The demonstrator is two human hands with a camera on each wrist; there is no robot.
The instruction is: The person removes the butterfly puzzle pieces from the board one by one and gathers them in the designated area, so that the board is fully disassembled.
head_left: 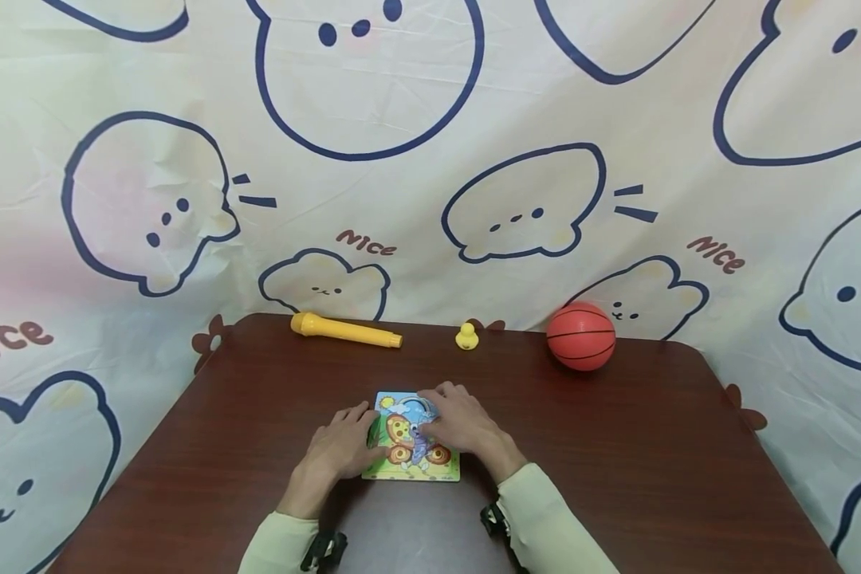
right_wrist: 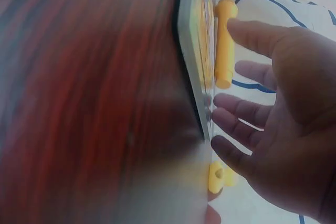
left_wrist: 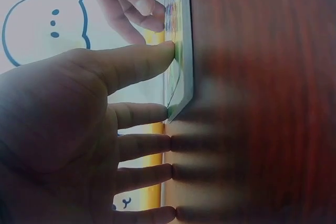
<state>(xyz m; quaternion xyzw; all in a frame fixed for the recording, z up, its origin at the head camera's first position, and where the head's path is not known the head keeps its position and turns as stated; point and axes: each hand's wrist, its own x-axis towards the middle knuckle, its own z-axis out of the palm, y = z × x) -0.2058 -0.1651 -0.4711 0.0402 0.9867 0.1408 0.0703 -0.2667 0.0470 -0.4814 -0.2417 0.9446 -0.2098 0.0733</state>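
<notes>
A square picture puzzle board with a blue cartoon elephant on a bike lies flat on the table. My left hand is at its left side; in the left wrist view the thumb rests on the board's face, one finger meets its corner, and the other fingers stand straight on the tabletop. My right hand spreads over the upper right part of the board and covers some of the picture. The right wrist view shows its fingers extended along the board's edge, loosely bent, with nothing held.
Along the back of the brown table lie a yellow toy microphone, a small yellow rubber duck and a red toy basketball. A curtain with cartoon bears hangs right behind the table.
</notes>
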